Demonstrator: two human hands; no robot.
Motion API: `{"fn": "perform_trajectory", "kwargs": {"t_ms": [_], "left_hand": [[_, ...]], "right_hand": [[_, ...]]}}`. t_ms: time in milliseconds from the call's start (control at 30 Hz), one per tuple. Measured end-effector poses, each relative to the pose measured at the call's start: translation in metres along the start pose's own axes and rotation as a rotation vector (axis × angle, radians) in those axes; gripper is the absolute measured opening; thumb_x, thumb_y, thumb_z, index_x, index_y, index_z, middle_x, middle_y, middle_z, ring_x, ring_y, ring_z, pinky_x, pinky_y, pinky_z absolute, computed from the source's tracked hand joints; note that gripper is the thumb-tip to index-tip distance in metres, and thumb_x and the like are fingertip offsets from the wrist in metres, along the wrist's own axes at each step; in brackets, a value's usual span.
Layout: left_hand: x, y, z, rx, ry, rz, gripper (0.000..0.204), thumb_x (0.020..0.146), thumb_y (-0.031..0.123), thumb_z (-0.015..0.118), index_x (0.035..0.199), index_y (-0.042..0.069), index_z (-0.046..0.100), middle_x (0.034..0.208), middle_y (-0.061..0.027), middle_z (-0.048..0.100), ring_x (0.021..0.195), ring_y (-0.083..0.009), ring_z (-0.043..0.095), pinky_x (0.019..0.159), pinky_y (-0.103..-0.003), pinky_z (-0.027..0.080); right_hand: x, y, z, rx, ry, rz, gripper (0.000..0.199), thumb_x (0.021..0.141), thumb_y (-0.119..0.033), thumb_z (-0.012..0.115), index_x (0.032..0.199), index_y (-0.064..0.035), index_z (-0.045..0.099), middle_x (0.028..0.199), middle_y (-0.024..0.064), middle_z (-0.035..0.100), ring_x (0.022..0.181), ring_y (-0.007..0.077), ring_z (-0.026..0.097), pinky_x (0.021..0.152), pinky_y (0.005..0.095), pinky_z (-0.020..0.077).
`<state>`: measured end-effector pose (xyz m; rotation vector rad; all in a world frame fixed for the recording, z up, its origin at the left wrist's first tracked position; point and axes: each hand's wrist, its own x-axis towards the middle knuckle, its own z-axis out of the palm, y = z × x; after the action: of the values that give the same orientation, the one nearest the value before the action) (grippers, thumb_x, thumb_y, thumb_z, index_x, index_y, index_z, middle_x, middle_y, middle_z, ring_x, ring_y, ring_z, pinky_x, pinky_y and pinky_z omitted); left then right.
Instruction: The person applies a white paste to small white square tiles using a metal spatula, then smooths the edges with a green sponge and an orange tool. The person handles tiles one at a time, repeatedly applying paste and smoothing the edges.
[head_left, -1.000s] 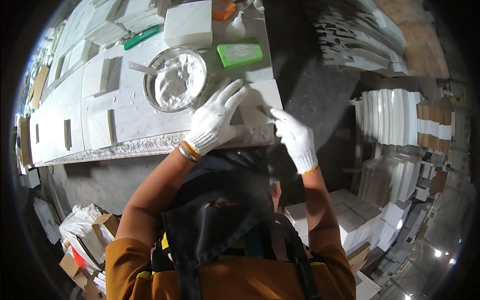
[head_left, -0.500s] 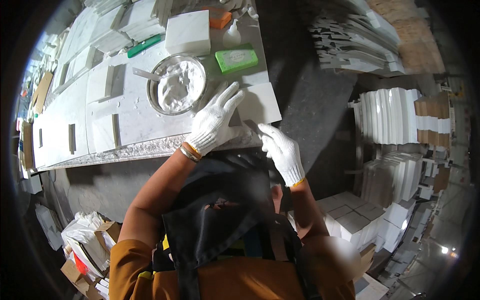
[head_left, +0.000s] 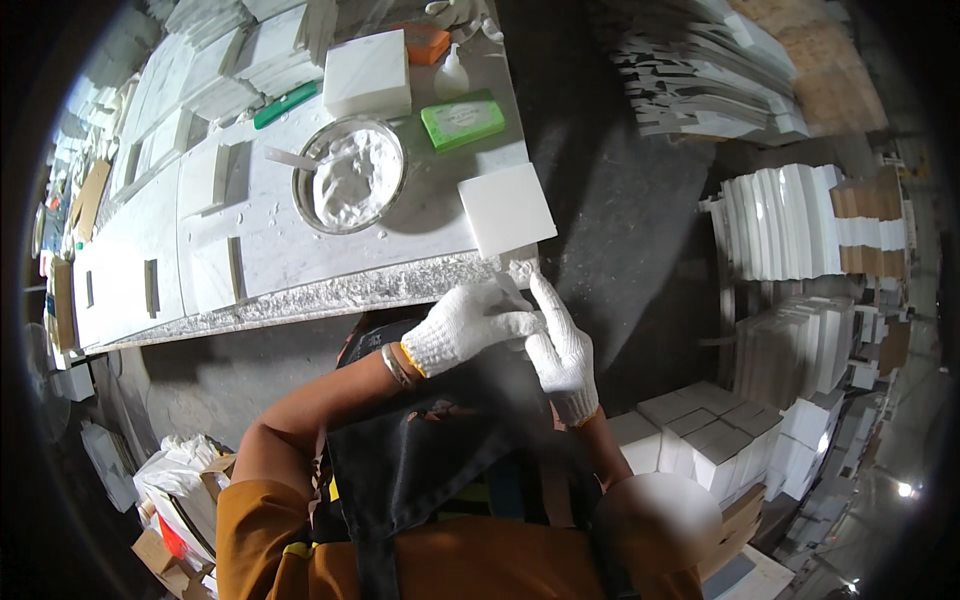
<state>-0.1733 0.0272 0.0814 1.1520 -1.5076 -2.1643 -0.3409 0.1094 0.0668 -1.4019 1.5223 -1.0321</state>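
My left hand (head_left: 462,328) and my right hand (head_left: 562,355), both in white knitted gloves, meet just off the front edge of the table near its right corner. A thin grey blade like a putty knife (head_left: 512,289) shows between them, with a white lump of paste by its tip. The right hand is closed around its hidden handle, index finger stretched forward. The left hand's fingers are curled in beside the blade; what they pinch is hidden. Beyond the hands, a square white tile (head_left: 508,210) lies at the table corner. To its left stands a metal bowl (head_left: 300,196) of white paste.
On the table (head_left: 300,262) are a white block (head_left: 366,76), a green box (head_left: 462,120), a white squeeze bottle (head_left: 452,76), an orange block (head_left: 424,43) and a green tool (head_left: 285,105). Stacked slabs (head_left: 780,222) and white boxes (head_left: 700,425) stand to the right.
My left hand has drawn back from beside the bowl and tile to meet the right hand. The right hand has moved nearer to me, with the blade now off the tile.
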Motion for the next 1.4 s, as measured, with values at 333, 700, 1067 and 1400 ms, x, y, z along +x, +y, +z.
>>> {"fn": "perform_trajectory", "kwargs": {"t_ms": [333,700,1067,1400], "left_hand": [[-0.003,-0.005,-0.029,0.108,0.456,0.143,0.024,0.091,0.024,0.071,0.095,0.000,0.068,0.078,-0.0047,0.067,0.074,-0.0091,0.059,0.069,-0.025,0.050],[0.081,-0.018,0.000,1.310,0.394,0.603,0.083,0.079,0.058,0.066,0.144,0.010,0.045,0.154,-0.0144,0.035,0.146,-0.0345,0.025,0.120,-0.052,0.013],[0.038,-0.013,-0.011,1.041,0.226,0.810,0.060,0.077,0.039,0.076,0.127,0.012,0.059,0.131,-0.0088,0.058,0.134,-0.0300,0.043,0.113,-0.049,0.033],[0.066,-0.012,-0.053,1.144,0.620,0.567,0.082,0.068,0.035,0.078,0.139,0.009,0.045,0.143,-0.0166,0.042,0.133,-0.0384,0.040,0.107,-0.050,0.036]], "right_hand": [[-0.009,0.001,-0.029,0.004,-0.005,0.118,0.053,0.093,-0.003,0.059,0.144,-0.0056,0.047,0.081,0.0081,0.071,0.066,0.0109,0.065,0.067,0.0255,0.0550],[0.009,-0.003,-0.060,0.096,0.287,0.339,0.046,0.096,-0.015,0.057,0.140,-0.0009,0.049,0.090,0.0088,0.069,0.071,0.0098,0.060,0.065,0.0226,0.0474],[0.006,0.024,-0.075,0.117,0.419,0.342,0.041,0.097,-0.018,0.057,0.133,0.0015,0.052,0.094,0.0113,0.069,0.071,0.0115,0.061,0.064,0.0241,0.0479],[0.051,0.006,-0.048,-0.036,0.336,0.134,0.011,0.091,-0.007,0.066,0.097,0.0017,0.065,0.094,0.0065,0.068,0.081,0.0125,0.062,0.072,0.0274,0.0497]]}}
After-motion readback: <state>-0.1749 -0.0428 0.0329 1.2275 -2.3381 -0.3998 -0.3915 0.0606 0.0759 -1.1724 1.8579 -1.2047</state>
